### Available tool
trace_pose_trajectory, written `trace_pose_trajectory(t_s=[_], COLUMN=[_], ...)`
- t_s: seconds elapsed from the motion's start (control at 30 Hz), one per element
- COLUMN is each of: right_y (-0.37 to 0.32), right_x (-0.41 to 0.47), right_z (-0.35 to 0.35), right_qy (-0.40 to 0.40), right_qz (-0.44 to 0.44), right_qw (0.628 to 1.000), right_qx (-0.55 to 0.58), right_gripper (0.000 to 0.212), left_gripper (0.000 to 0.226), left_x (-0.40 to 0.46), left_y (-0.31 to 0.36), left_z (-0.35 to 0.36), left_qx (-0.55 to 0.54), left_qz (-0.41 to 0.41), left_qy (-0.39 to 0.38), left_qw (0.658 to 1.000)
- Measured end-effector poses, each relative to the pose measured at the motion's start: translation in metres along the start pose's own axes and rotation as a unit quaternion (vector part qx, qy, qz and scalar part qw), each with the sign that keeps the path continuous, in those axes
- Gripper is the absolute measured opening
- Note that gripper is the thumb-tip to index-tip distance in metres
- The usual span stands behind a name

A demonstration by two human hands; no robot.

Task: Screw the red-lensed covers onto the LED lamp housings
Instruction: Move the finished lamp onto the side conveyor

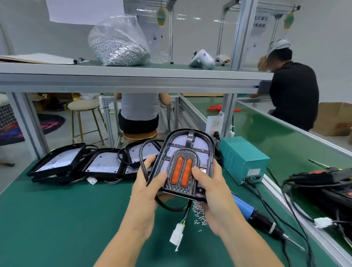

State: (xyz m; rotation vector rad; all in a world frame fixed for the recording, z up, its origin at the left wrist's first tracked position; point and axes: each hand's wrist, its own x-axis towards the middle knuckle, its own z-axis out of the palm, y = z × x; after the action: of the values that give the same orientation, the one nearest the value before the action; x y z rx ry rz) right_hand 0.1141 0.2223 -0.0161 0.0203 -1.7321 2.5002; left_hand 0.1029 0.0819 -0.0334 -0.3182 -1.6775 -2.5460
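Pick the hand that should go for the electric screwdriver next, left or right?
Right, probably. The blue electric screwdriver lies on the mat just beside the right hand, with the loose screws below that hand. The left hand grips the lamp on the far side and could keep holding it.

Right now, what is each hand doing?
Left hand: grips the black lamp with red-lensed cover.
Right hand: grips the same lamp.

The lamp (183, 166) I'm holding is glossy black plastic with shiny orange-red lenses. Bench mat (62, 214) is matt green, kinda rubbery-looking. Frame (125, 82) is brushed aluminium, and the screws (199, 212) are bright metal.
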Motion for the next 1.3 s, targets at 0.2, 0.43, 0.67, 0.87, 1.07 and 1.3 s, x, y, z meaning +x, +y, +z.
trace_pose_trajectory(t_s=[0.2, 0.43, 0.67, 0.87, 1.07, 1.3], right_y=[-0.012, -0.034, -0.064, -0.087, -0.105, -0.124], right_x=[-0.014, -0.02, -0.015, -0.013, -0.006, 0.004], right_z=[-0.032, -0.086, -0.142, -0.203, -0.257, -0.292], right_qy=[0.044, 0.12, 0.239, 0.323, 0.413, 0.498], right_qz=[-0.049, -0.08, -0.096, -0.094, -0.086, -0.074], right_qw=[0.997, 0.989, 0.964, 0.938, 0.903, 0.859], right_qx=[-0.036, -0.039, -0.067, -0.082, -0.076, -0.09], right_gripper=[0.063, 0.055, 0.051, 0.049, 0.06, 0.067], left_gripper=[0.036, 0.032, 0.026, 0.038, 0.082, 0.073], left_x=[0.003, 0.013, 0.032, 0.036, 0.03, 0.013], left_y=[-0.019, -0.044, -0.07, -0.09, -0.101, -0.12], left_z=[0.034, 0.091, 0.166, 0.235, 0.277, 0.301], left_qx=[-0.042, -0.048, -0.05, 0.014, 0.145, 0.323], left_qz=[-0.049, -0.11, -0.15, -0.152, -0.129, -0.039], left_qy=[-0.029, -0.075, -0.103, -0.121, -0.234, -0.374], left_qw=[0.997, 0.99, 0.982, 0.981, 0.953, 0.868])
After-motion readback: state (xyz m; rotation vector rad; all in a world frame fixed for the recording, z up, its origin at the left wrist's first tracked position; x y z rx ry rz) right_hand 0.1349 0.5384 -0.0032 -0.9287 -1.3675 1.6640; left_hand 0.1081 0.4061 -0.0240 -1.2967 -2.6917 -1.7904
